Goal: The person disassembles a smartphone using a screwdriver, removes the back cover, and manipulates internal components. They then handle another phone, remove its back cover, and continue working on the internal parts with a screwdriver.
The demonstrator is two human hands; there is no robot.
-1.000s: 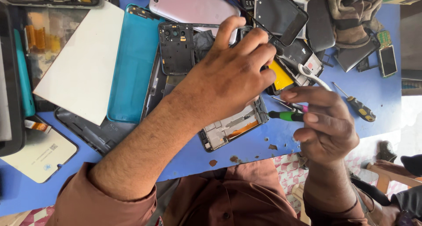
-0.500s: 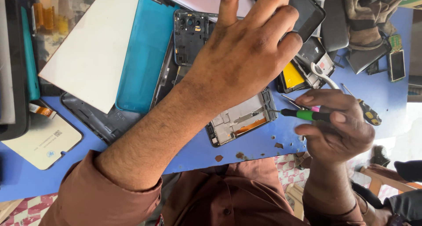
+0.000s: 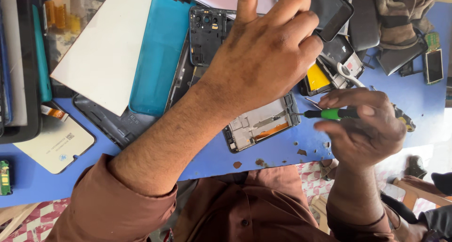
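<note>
Phone frame (image 3: pixel 263 124), opened up with its silver insides and an orange strip showing, lies on the blue table (image 3: pixel 282 152) near the front edge, partly under my left wrist. My left hand (image 3: pixel 268 54) reaches forward across it, palm down, forearm running diagonally from my brown sleeve (image 3: pixel 108 204) at the lower left. Its fingers are curled loosely and spread over the pile of parts beyond the frame, the tips near a dark phone screen (image 3: pixel 332 9); whether they actually grip anything I cannot tell, since the back of the hand hides what is under it. My right hand (image 3: pixel 362 129) sits just to the right of the frame, fingers closed around a green-handled screwdriver (image 3: pixel 329 113), thumb and forefinger pinching the handle. The thin shaft lies level and points left, its tip at the frame's right edge. A teal back cover (image 3: pixel 155 58) and a white panel (image 3: pixel 103 49) lie to the left, well apart from both hands.
</note>
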